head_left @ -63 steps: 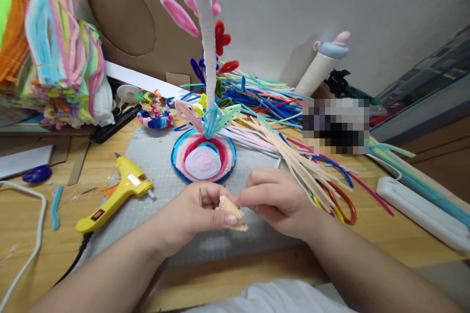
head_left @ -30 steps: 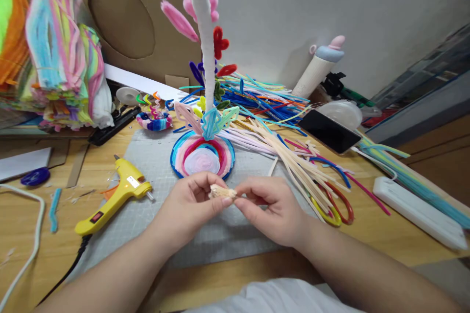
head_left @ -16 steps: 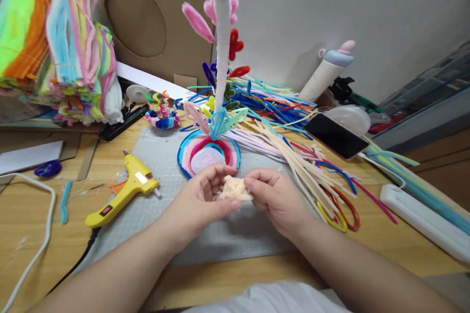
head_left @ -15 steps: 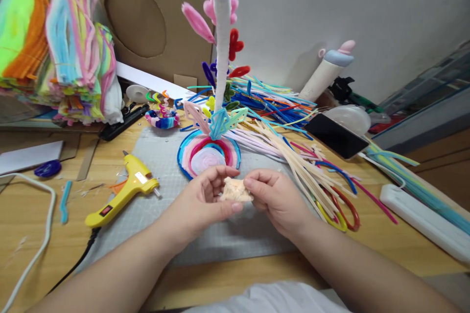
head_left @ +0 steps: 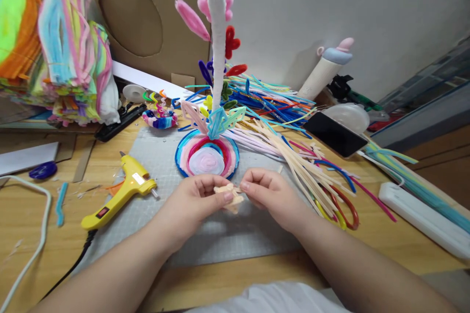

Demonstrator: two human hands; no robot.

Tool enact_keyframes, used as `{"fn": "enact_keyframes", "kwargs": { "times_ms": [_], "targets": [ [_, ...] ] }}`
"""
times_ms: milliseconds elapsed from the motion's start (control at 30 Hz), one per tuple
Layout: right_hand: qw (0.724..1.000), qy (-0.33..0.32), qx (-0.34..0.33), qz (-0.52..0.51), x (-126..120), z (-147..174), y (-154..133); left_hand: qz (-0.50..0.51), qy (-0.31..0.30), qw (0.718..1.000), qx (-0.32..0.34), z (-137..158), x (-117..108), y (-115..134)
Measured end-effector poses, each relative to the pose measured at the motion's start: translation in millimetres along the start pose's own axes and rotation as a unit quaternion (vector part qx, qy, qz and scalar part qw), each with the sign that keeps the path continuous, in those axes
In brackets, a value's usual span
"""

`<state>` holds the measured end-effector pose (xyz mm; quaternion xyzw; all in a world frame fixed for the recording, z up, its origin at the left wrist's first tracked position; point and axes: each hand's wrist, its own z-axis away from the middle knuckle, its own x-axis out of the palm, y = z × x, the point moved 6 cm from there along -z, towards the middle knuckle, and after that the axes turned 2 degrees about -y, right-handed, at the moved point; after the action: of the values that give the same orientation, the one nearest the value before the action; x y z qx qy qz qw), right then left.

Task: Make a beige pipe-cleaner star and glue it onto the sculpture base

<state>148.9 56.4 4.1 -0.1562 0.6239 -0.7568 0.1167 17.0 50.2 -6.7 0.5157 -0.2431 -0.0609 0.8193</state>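
Observation:
My left hand (head_left: 198, 200) pinches a small peach-coloured fuzzy pipe cleaner piece (head_left: 234, 201) between thumb and fingers, above the grey cutting mat (head_left: 253, 234). At the piece's right edge, my right hand (head_left: 273, 198) is closed, thumb against forefinger, on what looks like its tip. Just beyond both hands lies a round coiled pipe cleaner base (head_left: 206, 161) in blue, pink and white. Behind it rises a white wrapped stem (head_left: 217, 34), with pink, red, purple and green loops showing around it. Pastel folded loops (head_left: 217, 123) stand at its foot.
A yellow glue gun (head_left: 119, 190) lies left of my hands, its black cord trailing forward. Loose peach pipe cleaners (head_left: 290, 156) spread to the right, near a black phone (head_left: 336, 133) and a white power strip (head_left: 422, 217). Pipe cleaner bundles (head_left: 66, 44) stand at back left.
The peach piece has been turned and tilted in my left hand, its lower edge now pointing down. My right fingertips have shifted slightly left, to its upper right edge.

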Motion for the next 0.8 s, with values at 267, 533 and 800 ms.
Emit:
{"fn": "enact_keyframes", "kwargs": {
  "times_ms": [267,533,800],
  "targets": [
    [0.999,-0.002,-0.039,0.010,0,5,-14,0.110,-0.012,0.993,0.033,3,4,5],
    [0.993,0.085,-0.086,-0.006,1,10,-9,0.143,0.019,0.987,0.065,3,7,9],
    [0.986,0.125,-0.108,0.027,2,12,-5,0.033,0.049,0.994,0.088,1,1,5]
  ]
}}
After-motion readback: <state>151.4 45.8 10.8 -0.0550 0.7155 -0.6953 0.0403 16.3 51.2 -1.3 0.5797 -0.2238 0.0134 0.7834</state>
